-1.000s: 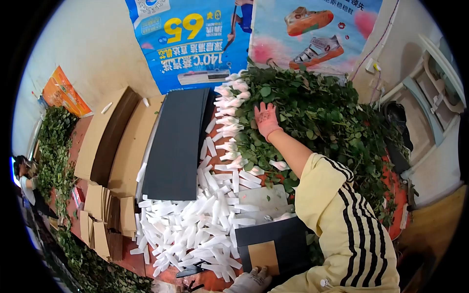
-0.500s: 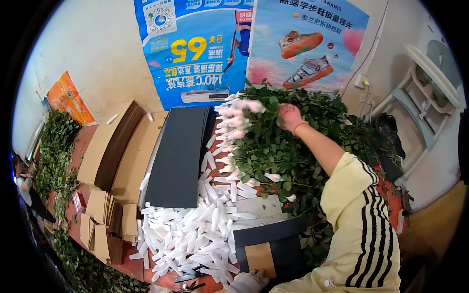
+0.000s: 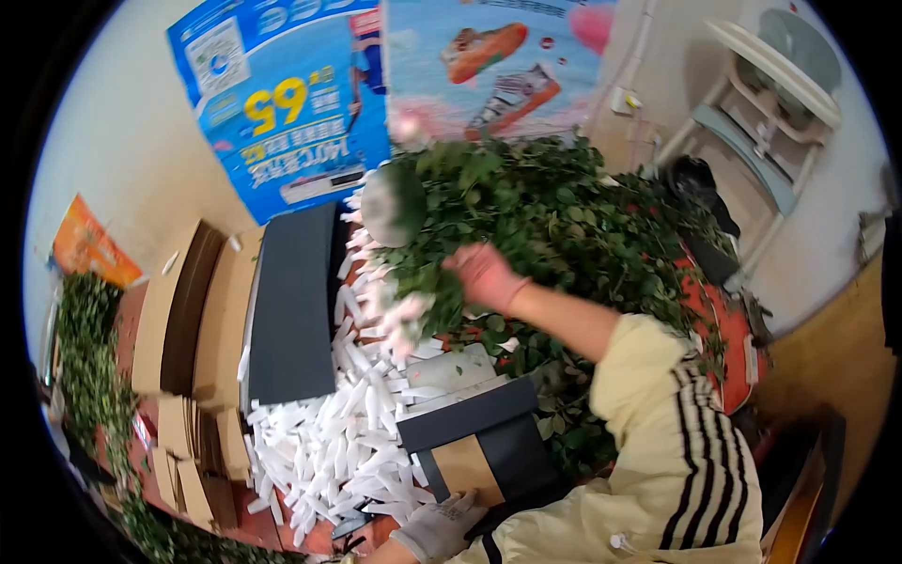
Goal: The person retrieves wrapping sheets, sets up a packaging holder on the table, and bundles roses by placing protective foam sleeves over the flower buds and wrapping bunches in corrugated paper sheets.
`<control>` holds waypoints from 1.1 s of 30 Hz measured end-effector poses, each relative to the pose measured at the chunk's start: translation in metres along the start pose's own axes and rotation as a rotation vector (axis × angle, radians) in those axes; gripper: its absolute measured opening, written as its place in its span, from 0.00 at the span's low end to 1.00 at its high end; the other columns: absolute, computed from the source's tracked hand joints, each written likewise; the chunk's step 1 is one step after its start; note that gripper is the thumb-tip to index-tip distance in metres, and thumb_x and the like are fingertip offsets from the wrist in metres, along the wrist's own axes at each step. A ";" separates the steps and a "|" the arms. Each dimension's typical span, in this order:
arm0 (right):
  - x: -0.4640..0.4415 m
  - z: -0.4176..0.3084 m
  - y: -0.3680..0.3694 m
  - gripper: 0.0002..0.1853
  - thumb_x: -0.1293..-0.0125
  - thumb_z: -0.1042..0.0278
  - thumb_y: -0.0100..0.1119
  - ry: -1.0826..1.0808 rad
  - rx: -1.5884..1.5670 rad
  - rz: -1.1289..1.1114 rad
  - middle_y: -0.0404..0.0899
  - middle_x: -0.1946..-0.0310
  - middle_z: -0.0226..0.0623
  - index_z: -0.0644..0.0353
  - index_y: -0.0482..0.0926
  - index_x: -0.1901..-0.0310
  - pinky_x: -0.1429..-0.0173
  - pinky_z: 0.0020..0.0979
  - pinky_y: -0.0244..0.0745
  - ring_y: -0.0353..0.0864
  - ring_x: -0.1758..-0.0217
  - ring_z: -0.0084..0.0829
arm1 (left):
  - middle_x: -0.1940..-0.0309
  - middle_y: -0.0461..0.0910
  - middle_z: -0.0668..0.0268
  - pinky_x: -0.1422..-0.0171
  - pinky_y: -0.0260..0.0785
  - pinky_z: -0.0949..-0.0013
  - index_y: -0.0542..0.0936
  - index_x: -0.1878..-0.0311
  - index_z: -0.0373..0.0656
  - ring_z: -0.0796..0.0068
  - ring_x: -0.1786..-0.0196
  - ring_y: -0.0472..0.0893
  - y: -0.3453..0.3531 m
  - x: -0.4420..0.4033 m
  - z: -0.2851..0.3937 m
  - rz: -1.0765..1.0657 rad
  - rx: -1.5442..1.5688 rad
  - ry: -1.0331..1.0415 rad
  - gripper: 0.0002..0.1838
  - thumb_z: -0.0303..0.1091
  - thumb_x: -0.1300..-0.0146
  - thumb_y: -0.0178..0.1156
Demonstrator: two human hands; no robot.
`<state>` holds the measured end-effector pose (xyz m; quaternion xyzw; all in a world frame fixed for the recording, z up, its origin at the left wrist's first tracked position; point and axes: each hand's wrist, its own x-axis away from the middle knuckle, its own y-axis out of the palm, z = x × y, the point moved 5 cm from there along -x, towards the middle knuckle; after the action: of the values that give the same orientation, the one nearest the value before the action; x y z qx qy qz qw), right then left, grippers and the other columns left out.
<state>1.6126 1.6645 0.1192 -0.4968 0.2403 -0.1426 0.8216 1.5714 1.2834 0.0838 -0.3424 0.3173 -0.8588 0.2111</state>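
Observation:
My right hand (image 3: 486, 275), in what looks like a pink glove, is closed around leafy stems in front of the pile of rose stems (image 3: 554, 216). Pale pink rose heads (image 3: 404, 324), smeared by motion, hang just left of it and seem to belong to those stems. In a white glove, my left hand (image 3: 440, 526) lies with its fingers flat on the lower edge of a brown cardboard piece (image 3: 467, 467). That piece rests on a black sheet (image 3: 515, 459); the left thumb is hidden. A blurred pale round shape (image 3: 381, 207) above cannot be made out.
Many white sleeves (image 3: 329, 461) lie heaped left of the black sheet. Behind them stand a stack of black boards (image 3: 293, 310) and brown cardboard stacks (image 3: 178, 310). A grey plate (image 3: 451, 371) lies between. A high chair (image 3: 752, 122) stands at right, below the wall.
My right hand has come down and nearer with the roses, from the back of the pile toward the sleeves. The left hand stays on the cardboard. The view has shifted right.

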 end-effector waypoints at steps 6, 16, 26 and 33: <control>0.022 -0.040 0.028 0.25 0.44 0.64 0.45 -0.033 -0.060 -0.234 0.69 0.55 0.45 0.56 0.66 0.42 0.49 0.42 0.61 0.68 0.52 0.42 | 0.34 0.53 0.45 0.32 0.54 0.59 0.60 0.36 0.41 0.53 0.32 0.57 -0.012 0.010 -0.001 -0.020 0.062 0.076 0.32 0.44 0.42 0.53; 0.043 0.014 -0.025 0.32 0.47 0.59 0.57 -0.049 -0.456 -0.527 0.65 0.42 0.46 0.58 0.63 0.40 0.33 0.37 0.54 0.64 0.39 0.41 | 0.60 0.79 0.60 0.50 0.69 0.70 0.74 0.49 0.34 0.73 0.57 0.78 -0.190 0.038 -0.110 0.883 0.556 -0.256 0.27 0.45 0.46 0.63; 0.042 0.013 -0.066 0.31 0.45 0.52 0.58 0.127 0.028 -0.557 0.63 0.43 0.44 0.51 0.65 0.40 0.36 0.38 0.57 0.63 0.40 0.41 | 0.59 0.78 0.66 0.70 0.68 0.82 0.64 0.41 0.39 0.82 0.68 0.78 -0.207 -0.055 -0.195 0.657 1.196 -0.119 0.32 0.40 0.45 0.65; 0.020 -0.023 -0.098 0.33 0.50 0.48 0.60 -0.061 -0.086 0.101 0.70 0.49 0.45 0.58 0.67 0.44 0.40 0.40 0.61 0.69 0.45 0.41 | 0.57 0.79 0.62 0.65 0.72 0.73 0.69 0.44 0.43 0.70 0.59 0.81 -0.233 -0.037 -0.170 0.707 1.398 0.051 0.25 0.50 0.38 0.54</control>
<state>1.6173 1.5920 0.1915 -0.5231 0.2458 -0.0754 0.8126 1.4400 1.5388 0.1316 0.0110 -0.2019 -0.7486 0.6314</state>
